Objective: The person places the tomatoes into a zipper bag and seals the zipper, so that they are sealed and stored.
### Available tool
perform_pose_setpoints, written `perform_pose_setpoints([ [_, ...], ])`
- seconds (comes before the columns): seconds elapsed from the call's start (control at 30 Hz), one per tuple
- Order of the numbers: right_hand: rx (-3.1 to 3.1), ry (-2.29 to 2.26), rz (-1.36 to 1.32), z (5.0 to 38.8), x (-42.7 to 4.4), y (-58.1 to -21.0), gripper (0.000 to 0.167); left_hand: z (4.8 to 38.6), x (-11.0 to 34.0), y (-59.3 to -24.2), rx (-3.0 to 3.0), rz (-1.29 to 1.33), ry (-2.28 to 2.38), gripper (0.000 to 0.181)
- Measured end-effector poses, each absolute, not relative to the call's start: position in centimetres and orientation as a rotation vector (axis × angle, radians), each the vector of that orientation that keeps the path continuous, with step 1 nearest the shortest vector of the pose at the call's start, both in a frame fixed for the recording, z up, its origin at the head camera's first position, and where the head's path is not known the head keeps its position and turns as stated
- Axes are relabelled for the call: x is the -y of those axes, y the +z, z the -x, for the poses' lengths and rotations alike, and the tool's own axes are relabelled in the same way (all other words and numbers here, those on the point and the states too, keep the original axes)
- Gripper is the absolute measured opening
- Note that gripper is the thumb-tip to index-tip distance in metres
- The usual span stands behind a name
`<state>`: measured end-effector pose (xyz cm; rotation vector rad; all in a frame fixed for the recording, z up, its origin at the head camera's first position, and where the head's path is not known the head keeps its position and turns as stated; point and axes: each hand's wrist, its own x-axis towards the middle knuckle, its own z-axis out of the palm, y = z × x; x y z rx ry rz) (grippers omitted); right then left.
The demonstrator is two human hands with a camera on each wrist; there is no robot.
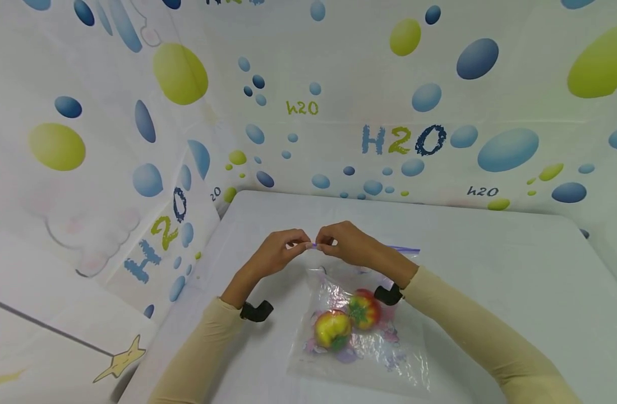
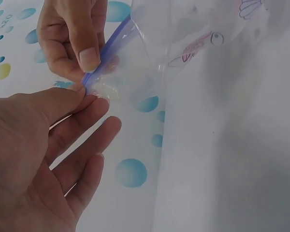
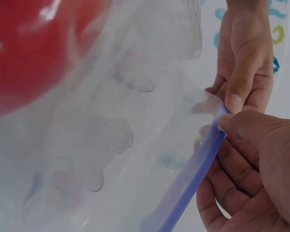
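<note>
A clear zip bag [image 1: 359, 365] with a purple seal strip [image 3: 195, 181] and faint printed shells lies on the table. Inside it are a yellow-red pepper-shaped item [image 1: 332, 329] and a red one with a yellow-green middle [image 1: 364, 308]. My left hand [image 1: 280, 249] pinches the left end of the strip between thumb and forefinger, its other fingers loosely bent. Right beside it, my right hand [image 1: 351, 245] pinches the same strip with thumb and bent fingers. In the left wrist view both thumbs [image 2: 89, 59] nearly meet at the strip's corner.
A white-covered table [image 1: 500, 280] spreads under the bag. Behind and to the left hang white sheets [image 1: 339, 67] printed with blue and green ovals and H2O lettering. A black wrist mount [image 1: 256, 311] sits on the left sleeve, another [image 1: 387, 295] on the right.
</note>
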<state>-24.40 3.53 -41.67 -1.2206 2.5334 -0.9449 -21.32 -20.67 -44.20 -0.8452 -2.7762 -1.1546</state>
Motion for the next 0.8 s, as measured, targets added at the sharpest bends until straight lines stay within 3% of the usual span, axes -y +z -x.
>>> perform_pose_setpoints([
  [0.8,-2.574,-1.005,1.231,24.18,-3.16,-42.6,0.013,21.38,20.02,-44.26,2.782,0.846,-1.004,0.008],
])
